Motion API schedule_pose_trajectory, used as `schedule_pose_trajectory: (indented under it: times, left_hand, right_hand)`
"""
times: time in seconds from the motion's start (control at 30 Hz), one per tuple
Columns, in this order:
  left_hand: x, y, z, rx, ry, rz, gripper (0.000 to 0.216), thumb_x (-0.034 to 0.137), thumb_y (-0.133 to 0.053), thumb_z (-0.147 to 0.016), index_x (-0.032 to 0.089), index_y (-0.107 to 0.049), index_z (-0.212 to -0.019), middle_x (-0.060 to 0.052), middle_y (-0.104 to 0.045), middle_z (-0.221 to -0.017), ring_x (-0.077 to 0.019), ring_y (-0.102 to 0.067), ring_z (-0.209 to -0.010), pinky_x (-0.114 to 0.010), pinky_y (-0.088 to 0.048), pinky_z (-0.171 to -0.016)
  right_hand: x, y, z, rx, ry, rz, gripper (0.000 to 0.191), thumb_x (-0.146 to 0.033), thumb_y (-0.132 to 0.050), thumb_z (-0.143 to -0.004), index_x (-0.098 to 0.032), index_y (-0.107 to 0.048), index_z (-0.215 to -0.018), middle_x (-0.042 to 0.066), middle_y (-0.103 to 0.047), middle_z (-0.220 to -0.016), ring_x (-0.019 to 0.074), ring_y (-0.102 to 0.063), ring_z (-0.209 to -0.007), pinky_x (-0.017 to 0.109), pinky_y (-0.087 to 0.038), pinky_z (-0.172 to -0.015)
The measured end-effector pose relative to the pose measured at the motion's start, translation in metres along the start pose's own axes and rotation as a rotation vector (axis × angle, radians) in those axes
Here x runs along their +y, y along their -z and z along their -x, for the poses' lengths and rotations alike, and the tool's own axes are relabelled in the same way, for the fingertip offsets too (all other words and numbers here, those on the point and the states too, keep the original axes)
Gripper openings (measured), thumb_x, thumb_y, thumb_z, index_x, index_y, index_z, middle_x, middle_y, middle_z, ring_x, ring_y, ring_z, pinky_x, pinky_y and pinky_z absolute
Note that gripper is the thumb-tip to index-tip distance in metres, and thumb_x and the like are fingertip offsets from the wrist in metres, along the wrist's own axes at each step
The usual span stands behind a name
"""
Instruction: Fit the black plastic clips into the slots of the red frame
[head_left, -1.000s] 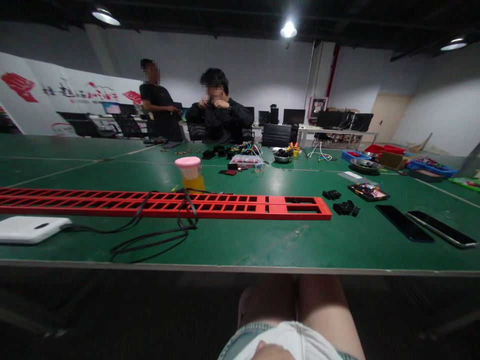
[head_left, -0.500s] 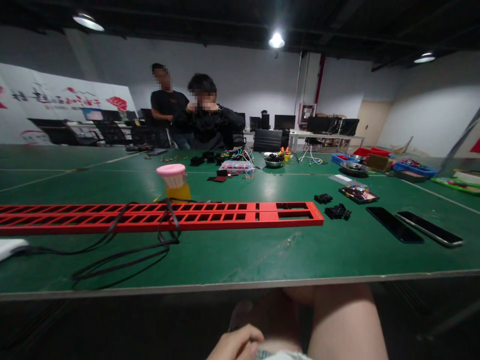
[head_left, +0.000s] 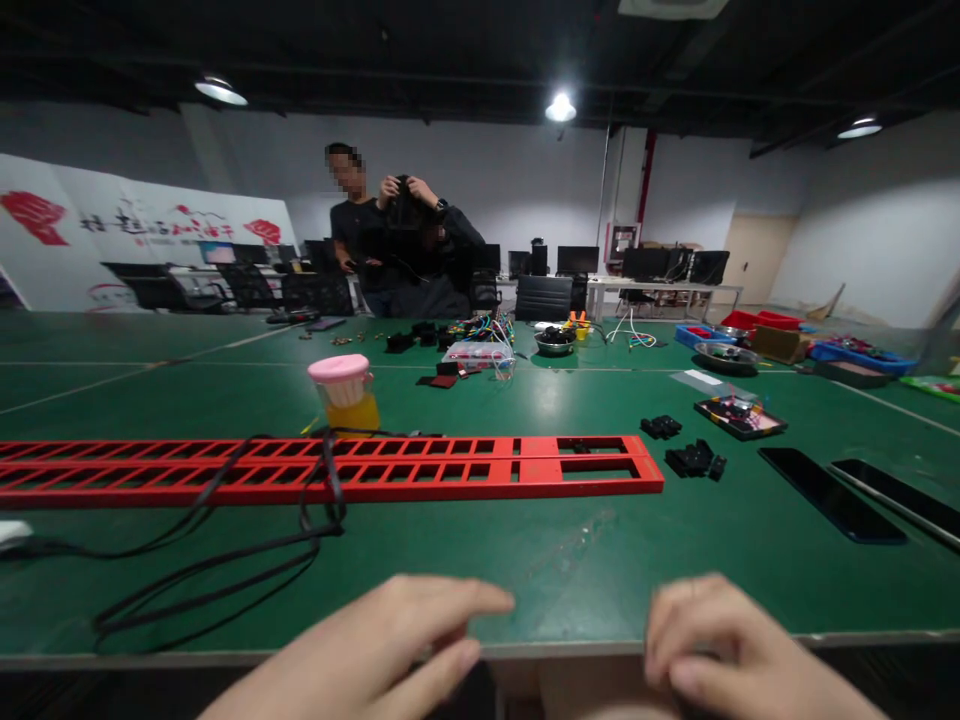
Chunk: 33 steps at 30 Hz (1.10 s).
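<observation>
Over the near edge of the green table (head_left: 480,560), my left hand (head_left: 375,650) is open, with its index finger stretched to the right and the thumb apart below. It holds nothing. My right hand (head_left: 735,640) is at the edge further right, its fingers curled down towards the thumb, with nothing seen in them. Beyond both hands lies a long red slotted frame (head_left: 540,480). A black cable (head_left: 217,590) loops across its left part. Past the right end of the frame sit small black parts (head_left: 694,460).
A pink-lidded cup (head_left: 341,370) with yellow contents stands behind the frame. Two phones (head_left: 832,495) lie at right. Further back are a clear box (head_left: 478,355), a metal bowl (head_left: 555,342) and blue trays (head_left: 862,355). Two people (head_left: 352,235) are across the table.
My left hand has risen from my lap to the table edge, and my right hand has come into view. The view has tilted up. Across the table, one person has lifted dark cloth over their head.
</observation>
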<state>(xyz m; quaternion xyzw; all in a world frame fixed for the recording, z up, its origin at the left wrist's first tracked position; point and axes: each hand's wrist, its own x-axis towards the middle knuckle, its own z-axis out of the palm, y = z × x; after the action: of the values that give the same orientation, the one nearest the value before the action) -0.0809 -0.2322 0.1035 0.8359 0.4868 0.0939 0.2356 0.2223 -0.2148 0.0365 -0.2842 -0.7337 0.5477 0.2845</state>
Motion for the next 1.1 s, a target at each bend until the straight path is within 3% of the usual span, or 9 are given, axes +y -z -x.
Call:
schedule_pose_trajectory:
  times: [0.07,0.13,0.2,0.27,0.37,0.5,0.63,0.8,1.1]
  left_hand:
    - [0.007,0.026,-0.046,0.074,-0.085,-0.131,0.033,0.040,-0.042,-0.084,0.040,-0.048,-0.116,0.006,-0.059,-0.109,-0.0172,-0.055,-0.096,-0.026,-0.041,-0.082]
    - [0.002,0.035,-0.101,0.132,-0.193,-0.214,0.033,0.035,-0.036,-0.087,0.034,-0.048,-0.118,0.003,-0.059,-0.106,-0.0155,-0.055,-0.094,-0.024,-0.041,-0.080]
    - [-0.013,0.028,-0.154,0.253,-0.206,-0.329,0.033,0.030,-0.036,-0.087,0.025,-0.048,-0.117,-0.002,-0.058,-0.108,-0.0167,-0.053,-0.098,-0.025,-0.039,-0.083]
    - [-0.033,0.012,-0.196,0.306,-0.151,-0.420,0.033,0.029,-0.039,-0.085,0.019,-0.050,-0.114,-0.007,-0.058,-0.106,-0.0199,-0.053,-0.098,-0.029,-0.038,-0.084]
    - [-0.056,-0.016,-0.230,0.330,-0.115,-0.437,0.034,0.034,-0.040,-0.085,0.017,-0.051,-0.112,-0.010,-0.057,-0.102,-0.0234,-0.053,-0.096,-0.034,-0.039,-0.082]
    - [-0.069,-0.039,-0.238,0.345,-0.107,-0.451,0.039,0.042,-0.029,-0.089,0.019,-0.050,-0.112,-0.010,-0.057,-0.099,-0.0226,-0.053,-0.093,-0.035,-0.040,-0.079]
    - [-0.073,-0.048,-0.238,0.348,-0.107,-0.463,0.043,0.042,-0.022,-0.090,0.017,-0.052,-0.107,-0.010,-0.057,-0.094,-0.0213,-0.053,-0.091,-0.035,-0.037,-0.081]
    - [-0.076,-0.050,-0.240,0.360,-0.122,-0.447,0.043,0.040,-0.020,-0.091,0.016,-0.055,-0.102,-0.009,-0.057,-0.094,-0.0204,-0.052,-0.090,-0.034,-0.036,-0.082]
    - [-0.075,-0.051,-0.240,0.367,-0.135,-0.432,0.040,0.038,-0.024,-0.091,0.017,-0.055,-0.105,-0.009,-0.058,-0.099,-0.0202,-0.052,-0.094,-0.034,-0.035,-0.084]
  right_hand:
    - [-0.005,0.044,-0.044,0.235,0.098,0.427,0.015,-0.029,-0.051,-0.079,-0.024,-0.065,-0.079,0.004,-0.063,-0.081,0.0180,-0.055,-0.077,0.033,-0.042,-0.073]
    - [0.001,0.082,-0.093,0.369,0.067,0.763,0.016,-0.028,-0.050,-0.078,-0.020,-0.064,-0.078,0.005,-0.064,-0.078,0.0173,-0.056,-0.073,0.029,-0.040,-0.067]
    - [0.018,0.107,-0.136,0.421,-0.100,1.008,0.014,-0.027,-0.051,-0.077,-0.019,-0.063,-0.074,0.006,-0.064,-0.075,0.0169,-0.057,-0.071,0.026,-0.038,-0.063]
    - [0.040,0.118,-0.165,0.444,-0.169,1.055,0.016,-0.030,-0.053,-0.076,-0.017,-0.060,-0.069,0.008,-0.063,-0.069,0.0183,-0.057,-0.064,0.026,-0.035,-0.056]
    - [0.069,0.118,-0.183,0.459,-0.208,1.086,0.023,-0.038,-0.058,-0.071,-0.016,-0.057,-0.078,0.010,-0.064,-0.071,0.0199,-0.058,-0.064,0.025,-0.033,-0.053]
    - [0.084,0.112,-0.186,0.517,-0.266,1.096,0.031,-0.040,-0.061,-0.068,-0.016,-0.053,-0.086,0.009,-0.064,-0.074,0.0198,-0.059,-0.067,0.024,-0.032,-0.052]
    - [0.087,0.111,-0.186,0.546,-0.280,1.071,0.020,-0.029,-0.059,-0.068,-0.017,-0.056,-0.084,0.007,-0.064,-0.069,0.0194,-0.059,-0.063,0.024,-0.032,-0.051]
    - [0.091,0.112,-0.180,0.476,-0.085,0.936,0.029,-0.016,-0.047,-0.074,-0.022,-0.064,-0.096,0.005,-0.068,-0.077,0.0172,-0.060,-0.068,0.025,-0.041,-0.062]
    - [0.099,0.114,-0.177,0.597,0.104,0.572,0.028,-0.019,-0.043,-0.079,-0.021,-0.063,-0.098,0.005,-0.064,-0.096,0.0156,-0.057,-0.088,0.029,-0.045,-0.078]
